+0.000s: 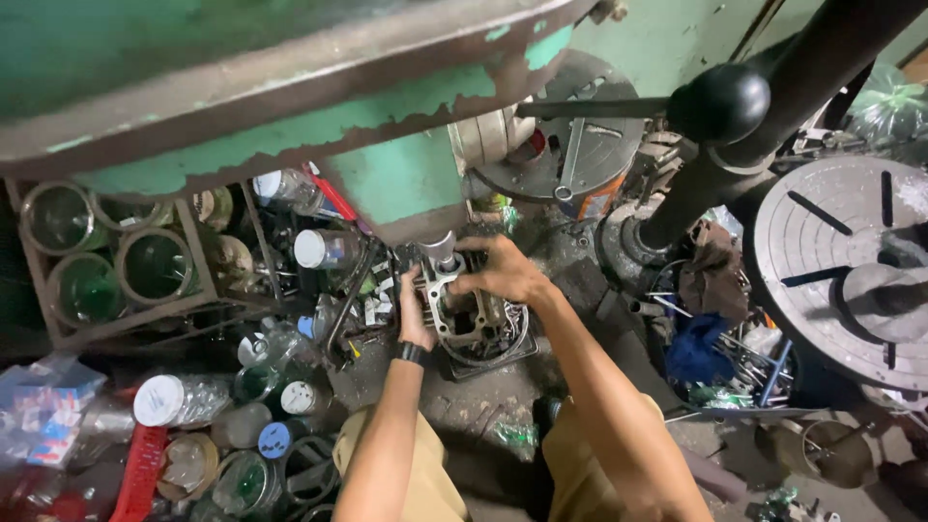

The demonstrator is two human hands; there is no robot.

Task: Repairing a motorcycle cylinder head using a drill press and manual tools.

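Grey metal engine block (464,314) upright on the floor, clamped between left hand (416,319) at its side and right hand (503,271) gripping from above, nearer.

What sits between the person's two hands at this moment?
In the head view, a grey metal engine part sits between the left hand and the right hand. Both hands rest against it, one on each side.

A grey, finned engine cylinder block (464,314) sits upright on the grimy floor, held on both sides, its short metal sleeve (440,253) rising just above the right grip.
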